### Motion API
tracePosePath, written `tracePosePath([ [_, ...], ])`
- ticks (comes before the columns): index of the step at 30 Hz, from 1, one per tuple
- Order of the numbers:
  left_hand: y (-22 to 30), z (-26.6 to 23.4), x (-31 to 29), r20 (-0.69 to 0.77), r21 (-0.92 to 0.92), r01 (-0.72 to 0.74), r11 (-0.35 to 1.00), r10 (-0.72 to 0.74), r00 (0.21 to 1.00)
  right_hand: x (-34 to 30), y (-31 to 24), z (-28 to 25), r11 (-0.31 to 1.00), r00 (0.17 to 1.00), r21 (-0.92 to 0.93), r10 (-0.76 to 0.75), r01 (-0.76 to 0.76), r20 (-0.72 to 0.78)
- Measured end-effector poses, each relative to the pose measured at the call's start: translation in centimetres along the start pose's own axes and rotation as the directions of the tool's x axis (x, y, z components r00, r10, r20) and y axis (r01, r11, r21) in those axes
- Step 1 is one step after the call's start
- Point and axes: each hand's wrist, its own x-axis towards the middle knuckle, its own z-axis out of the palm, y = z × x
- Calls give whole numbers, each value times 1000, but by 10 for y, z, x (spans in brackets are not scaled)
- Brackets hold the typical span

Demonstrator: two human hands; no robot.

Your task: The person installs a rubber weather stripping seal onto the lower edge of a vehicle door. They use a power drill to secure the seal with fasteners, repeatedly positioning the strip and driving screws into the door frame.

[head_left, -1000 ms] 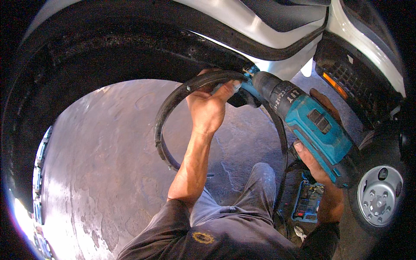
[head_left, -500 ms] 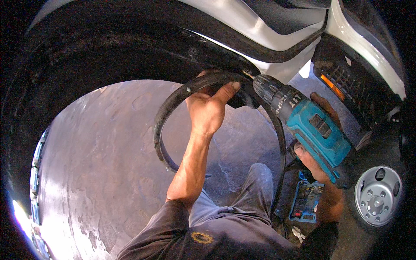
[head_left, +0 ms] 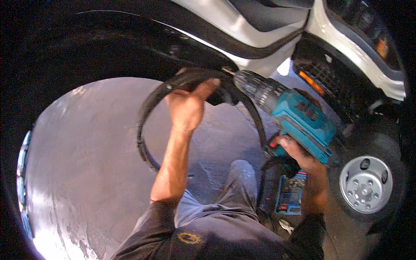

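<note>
My left hand (head_left: 187,105) is closed around a black rubber trim strip (head_left: 145,115), its thumb pressed along the near side. The strip curves in a loop to the left of my forearm, and a dark part hangs down beside my fingers. In my right hand (head_left: 299,152) is a teal and black cordless drill (head_left: 303,113), gripped by its handle, with a finger near the red trigger. A thin bit extends from the chuck toward the lower edge of the black wheel arch (head_left: 186,50). Motion blur hides whether the bit touches it.
White bodywork (head_left: 260,41) of a vehicle hangs overhead, with an orange reflector (head_left: 311,82) at the right. A tire with a silver wheel (head_left: 365,185) stands at the lower right. On the floor lie an open blue tool case (head_left: 289,195) and pliers (head_left: 286,225).
The whole view has shifted, so most things sit farther left. The drill has tilted, and its bit shows now, the chuck standing back from the arch edge. My left hand still holds the strip.
</note>
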Motion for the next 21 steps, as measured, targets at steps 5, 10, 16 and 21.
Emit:
tracePosePath([
  [5, 1, 4, 1, -37, -68, -10, 998, 7, 999, 8, -12, 0, 997, 996, 9, 81, -81, -33],
  [10, 0, 3, 2, 19, -48, 17, 999, -16, 1000, -3, 1, 1, 732, 949, -616, -300, 292, 94],
  [16, 2, 2, 2, 43, -65, 58, 996, -55, 998, -5, -10, 12, 997, 990, -64, 30, -39, -137],
  [21, -4, -1, 3, 42, -74, 22, 997, -19, 999, 1, -22, 10, 998, 985, 49, 40, -32, -166],
])
